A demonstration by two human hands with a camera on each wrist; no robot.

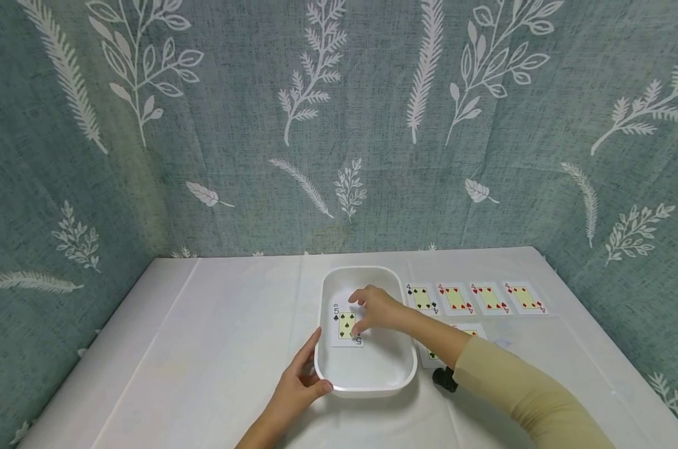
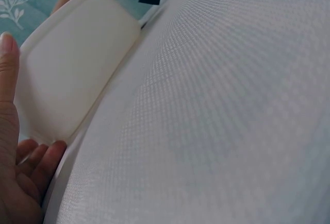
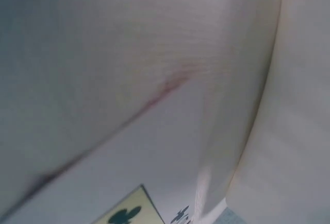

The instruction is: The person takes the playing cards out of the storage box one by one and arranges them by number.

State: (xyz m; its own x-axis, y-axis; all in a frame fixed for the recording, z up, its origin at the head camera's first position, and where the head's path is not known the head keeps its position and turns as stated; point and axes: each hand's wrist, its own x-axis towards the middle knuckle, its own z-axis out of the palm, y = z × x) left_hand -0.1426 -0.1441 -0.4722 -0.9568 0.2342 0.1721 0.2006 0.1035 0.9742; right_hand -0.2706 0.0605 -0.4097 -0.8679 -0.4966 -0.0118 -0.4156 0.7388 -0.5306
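A white tray (image 1: 367,377) stands on the table, with a five of spades playing card (image 1: 340,340) lying face up inside it. My left hand (image 1: 298,380) holds the tray at its near left corner, thumb on the front rim. In the left wrist view, several fingers (image 2: 44,165) curl at the bottom corner of the tray. My right hand (image 1: 375,308) reaches into the tray from the right. Its thumb and fingers are spread apart, with the thumb tip over the card's right edge. Part of a card (image 3: 124,213) shows in the right wrist view.
Several fours (image 1: 455,299) lie face up in a row right of the tray. Below them, more cards (image 1: 473,327) lie partly hidden under my right forearm. The white-covered table (image 1: 204,349) meets a patterned green cloth (image 1: 232,156) at the back and sides.
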